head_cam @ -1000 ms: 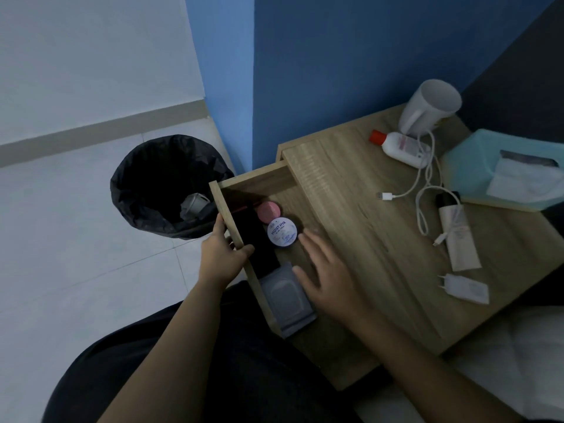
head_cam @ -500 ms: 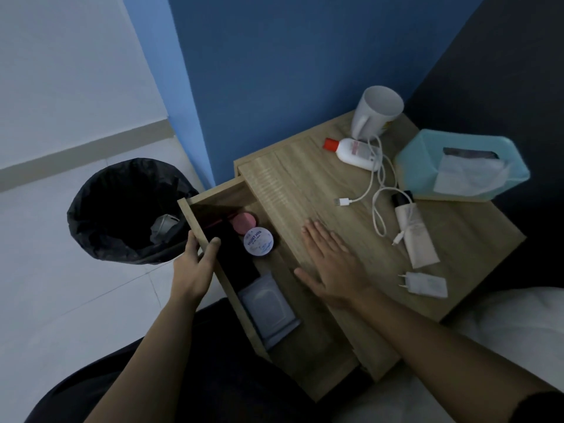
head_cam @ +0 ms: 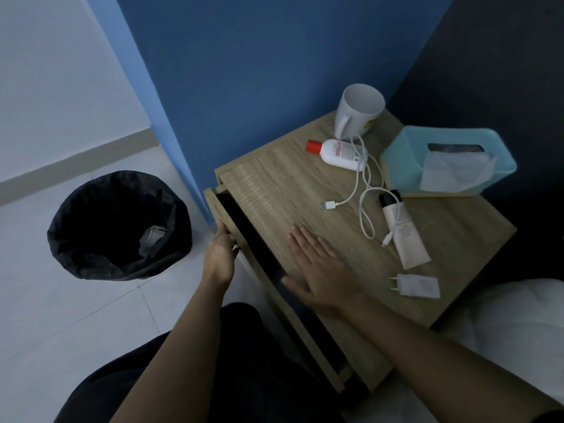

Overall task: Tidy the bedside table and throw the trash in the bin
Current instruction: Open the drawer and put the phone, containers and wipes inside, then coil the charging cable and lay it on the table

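The wooden bedside table [head_cam: 274, 190] stands against the blue wall. Its drawer [head_cam: 225, 215] is open only by a narrow dark gap, and the contents are hidden. My left hand [head_cam: 220, 254] presses on the drawer's front panel with its fingers curled over the top edge. My right hand [head_cam: 320, 267] lies flat and open on the tabletop near the front edge. On the top lie a white bottle with a red cap [head_cam: 338, 154], a white cable [head_cam: 363, 190], a white tube [head_cam: 403, 230] and a white charger plug [head_cam: 416, 285].
A bin lined with a black bag [head_cam: 76, 239] stands on the tiled floor left of the table, with a pale piece of trash [head_cam: 151, 239] inside. A white mug [head_cam: 360, 114] and a teal tissue box [head_cam: 448, 160] sit at the back of the tabletop. White bedding [head_cam: 518, 331] lies at the right.
The drawer has slid almost fully in under my left hand, hiding the jars and pouch inside. My right hand has stayed flat on the tabletop. The camera view shifted left.
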